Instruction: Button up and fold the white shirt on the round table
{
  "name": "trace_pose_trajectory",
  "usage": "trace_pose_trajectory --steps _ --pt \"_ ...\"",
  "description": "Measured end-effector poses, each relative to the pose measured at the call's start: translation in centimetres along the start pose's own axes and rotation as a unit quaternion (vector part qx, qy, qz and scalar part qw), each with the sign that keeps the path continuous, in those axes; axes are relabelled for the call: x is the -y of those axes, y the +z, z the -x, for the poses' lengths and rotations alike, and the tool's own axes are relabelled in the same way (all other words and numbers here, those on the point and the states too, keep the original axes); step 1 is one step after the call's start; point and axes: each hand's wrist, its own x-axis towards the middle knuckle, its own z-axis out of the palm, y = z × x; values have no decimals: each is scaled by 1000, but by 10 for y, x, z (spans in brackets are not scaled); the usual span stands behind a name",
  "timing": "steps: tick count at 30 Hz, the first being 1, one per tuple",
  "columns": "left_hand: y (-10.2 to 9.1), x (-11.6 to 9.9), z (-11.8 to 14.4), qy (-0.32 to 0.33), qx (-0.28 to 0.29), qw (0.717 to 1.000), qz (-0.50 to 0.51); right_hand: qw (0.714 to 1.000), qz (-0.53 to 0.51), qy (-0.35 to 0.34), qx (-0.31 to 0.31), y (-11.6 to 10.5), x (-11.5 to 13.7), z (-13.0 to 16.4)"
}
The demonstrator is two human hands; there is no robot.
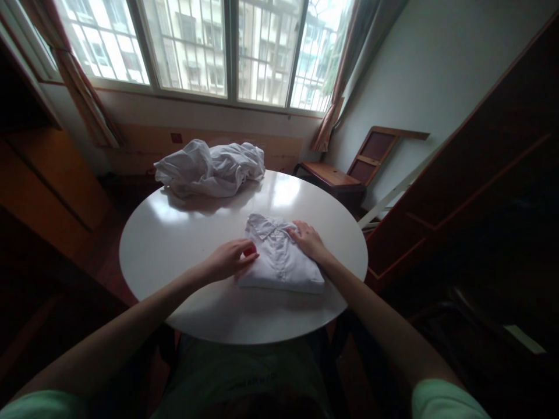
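In the head view, a folded white shirt [279, 259] lay collar-up on the round white counter [174, 238], toward the edge nearest the person, and both hands rested flat on it. The left hand [229, 260] pressed the shirt's left edge with its fingers [248, 256] held loosely together and pinching nothing, while the right hand [308, 239] lay on the shirt's right side beside the collar, fingers slightly spread and flat. Well beyond the shirt, at the counter's far edge below the window [205, 46], sat a crumpled heap of white cloth [209, 167]; a wooden chair [349, 169] stood off to the shirt's far right.
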Motion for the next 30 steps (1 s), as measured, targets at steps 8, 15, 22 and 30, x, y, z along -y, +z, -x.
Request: trace_pose_trajectory --steps 8,15,22,30 --pt "-5 0 37 -70 79 991 85 1000 -1 8 5 0 0 1" --pt "20 11 44 -112 17 947 300 999 -39 12 -3 2 -1 1" --pt "24 12 49 -119 2 940 320 949 -265 139 -101 -8 -13 4" --pt "25 17 53 -68 -10 955 288 897 -404 163 73 -47 -25 87"
